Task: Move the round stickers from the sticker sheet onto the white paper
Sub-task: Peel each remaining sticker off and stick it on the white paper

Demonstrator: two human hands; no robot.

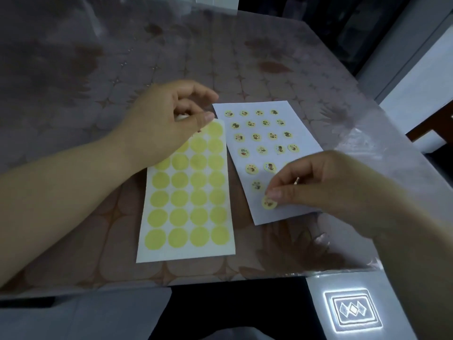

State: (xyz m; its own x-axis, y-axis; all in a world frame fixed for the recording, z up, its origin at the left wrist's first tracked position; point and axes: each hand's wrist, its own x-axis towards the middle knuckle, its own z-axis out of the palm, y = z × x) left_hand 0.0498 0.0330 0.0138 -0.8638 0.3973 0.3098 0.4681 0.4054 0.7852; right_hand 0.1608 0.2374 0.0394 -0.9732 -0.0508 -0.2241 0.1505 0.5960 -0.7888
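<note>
Patterned surface [245,57]; round sticker [269,203]: probably featherlight, limp, tacky, best taken by its rim; right hand [331,190] pinches it, six o'clock on white paper [284,214]; left hand [166,119] curled over sticker sheet [186,251], twelve o'clock end, grasp cannot be told.

The long white sticker sheet [186,251] lay flat on the left, its length running away from the viewer, printed with plain yellow circles in four close columns. Its far end was hidden. Just right of it lay the white rectangular paper [284,214], flat and turned slightly, so the two sheets nearly met at the far end. The paper carried small pale-yellow round picture stickers [256,136] in loose rows, and the nearest sticker [269,202] sat alone by its near edge.
</note>
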